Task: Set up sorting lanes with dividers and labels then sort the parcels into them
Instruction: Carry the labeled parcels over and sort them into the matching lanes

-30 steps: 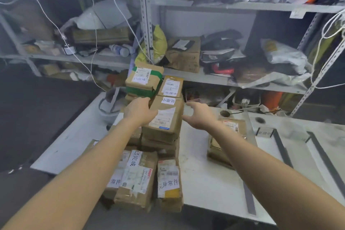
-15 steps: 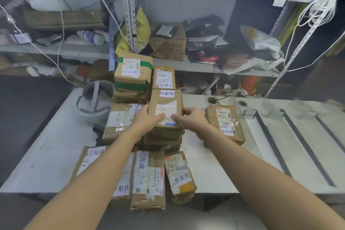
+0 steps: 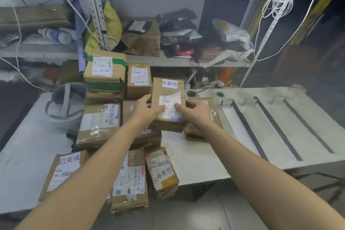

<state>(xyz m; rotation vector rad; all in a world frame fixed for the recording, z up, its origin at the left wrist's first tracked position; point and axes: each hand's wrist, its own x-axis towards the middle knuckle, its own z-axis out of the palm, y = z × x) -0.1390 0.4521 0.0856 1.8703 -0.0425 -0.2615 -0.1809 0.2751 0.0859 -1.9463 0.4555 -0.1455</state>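
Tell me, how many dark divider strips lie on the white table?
3, side by side on the table's right half: the nearest strip, the middle strip and the far-right strip. Parcels could hide others.

Table (image 3: 205,157) in front of shelving (image 3: 186,61). Parcel pile on table's left half. Rear of pile: taped parcel (image 3: 104,69) stacked highest, a smaller parcel (image 3: 139,80) just right of it. Held parcel (image 3: 169,104) raised above pile's right edge, left hand (image 3: 144,111) on its left side, right hand (image 3: 194,112) on its right. Another parcel (image 3: 203,129) lies beneath the right hand. Front row overhangs table's near edge. Three divider strips (image 3: 276,127) lie side by side on table's right half; small label card (image 3: 226,103) stands at the leftmost strip's far end. Basket (image 3: 65,106) left of pile.
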